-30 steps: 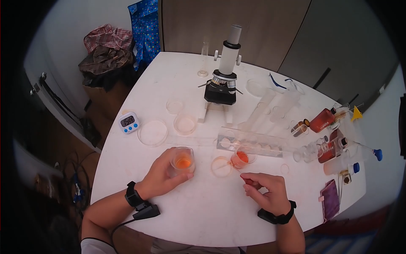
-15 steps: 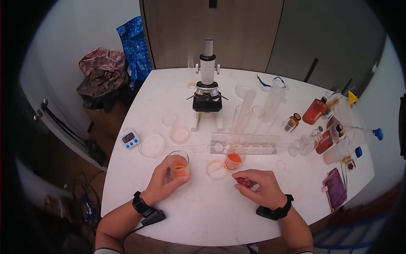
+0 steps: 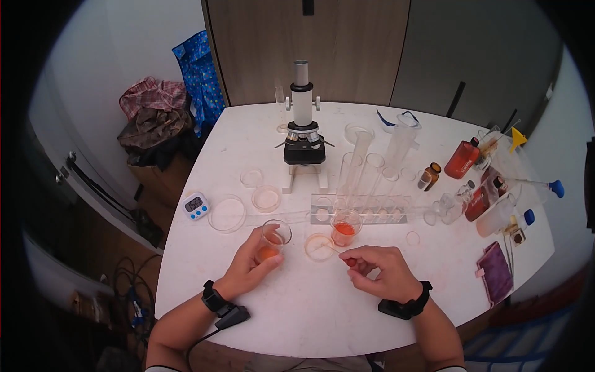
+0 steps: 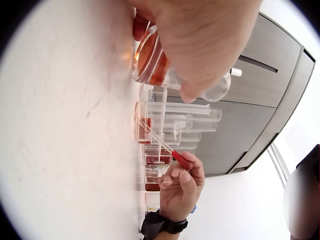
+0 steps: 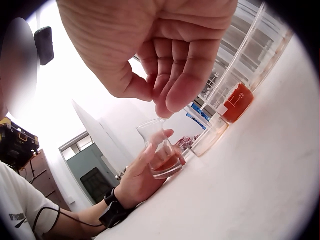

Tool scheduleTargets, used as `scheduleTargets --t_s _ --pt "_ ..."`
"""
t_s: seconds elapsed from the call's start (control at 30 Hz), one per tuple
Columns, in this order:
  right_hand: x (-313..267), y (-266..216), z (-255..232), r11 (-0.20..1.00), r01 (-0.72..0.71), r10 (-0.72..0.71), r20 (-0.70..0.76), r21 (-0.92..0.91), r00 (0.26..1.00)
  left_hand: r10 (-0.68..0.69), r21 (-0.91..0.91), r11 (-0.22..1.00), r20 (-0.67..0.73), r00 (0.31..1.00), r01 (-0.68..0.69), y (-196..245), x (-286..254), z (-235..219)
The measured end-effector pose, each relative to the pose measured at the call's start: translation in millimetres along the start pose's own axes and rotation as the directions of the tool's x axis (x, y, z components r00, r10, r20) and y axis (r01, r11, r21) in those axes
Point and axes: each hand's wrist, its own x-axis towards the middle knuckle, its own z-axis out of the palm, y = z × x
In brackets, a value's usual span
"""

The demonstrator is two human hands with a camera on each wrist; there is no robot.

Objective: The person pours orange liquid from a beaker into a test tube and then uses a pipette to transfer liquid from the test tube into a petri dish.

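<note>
My left hand point(image 3: 251, 263) grips a wide-mouthed glass flask point(image 3: 277, 233) low over the table. The flask leans a little to the right, with orange liquid in its bottom. A dropper with a red rubber bulb point(image 4: 182, 159) is pinched between the thumb and fingers of my right hand point(image 3: 385, 273). Its glass stem points left, and its end overlaps a small shallow dish point(image 3: 308, 254) in the head view. Just behind that dish stands a beaker point(image 3: 345, 229) of red-orange liquid. In the right wrist view my fingers hide the bulb.
A clear rack point(image 3: 396, 217) with tubes stands behind the beaker, the microscope point(image 3: 302, 118) farther back. Shallow dishes point(image 3: 227, 214) and a timer point(image 3: 196, 206) are on the left. Red bottles point(image 3: 462, 159), a brown bottle point(image 3: 433, 176) and a purple pouch point(image 3: 495, 273) lie toward the right.
The head view has shifted, so the table sits lower in it. The flask in my left hand has tipped slightly to the right. My right hand keeps the dropper at the small dish.
</note>
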Motion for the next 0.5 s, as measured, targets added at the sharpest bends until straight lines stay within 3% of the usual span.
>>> scheduleTargets --t_s 0.03,0.17,0.23,0.33,0.43,0.5 --pt "0 1 0 1.000 -0.010 0.010 0.003 0.008 1.000 -0.047 0.018 0.999 0.006 0.999 0.047 3 0 0" --pt "0 6 1 0.999 -0.027 0.027 -0.030 0.031 0.999 -0.030 0.062 0.998 0.023 0.999 0.028 3 4 3" --pt "-1 9 4 0.995 -0.061 0.064 -0.042 0.076 0.997 0.106 0.213 0.970 0.072 0.992 -0.119 -4 7 1" --pt "0 9 4 0.996 -0.059 0.062 -0.052 0.062 0.997 0.154 0.227 0.959 0.090 0.984 -0.171 -4 10 0" --pt "-1 12 5 0.995 -0.058 0.063 -0.061 0.083 0.996 0.037 0.133 0.990 0.066 0.997 -0.046 2 8 3" --pt "0 12 5 0.994 -0.057 0.063 -0.061 0.091 0.996 0.030 0.096 0.995 0.061 0.998 -0.036 2 7 5"
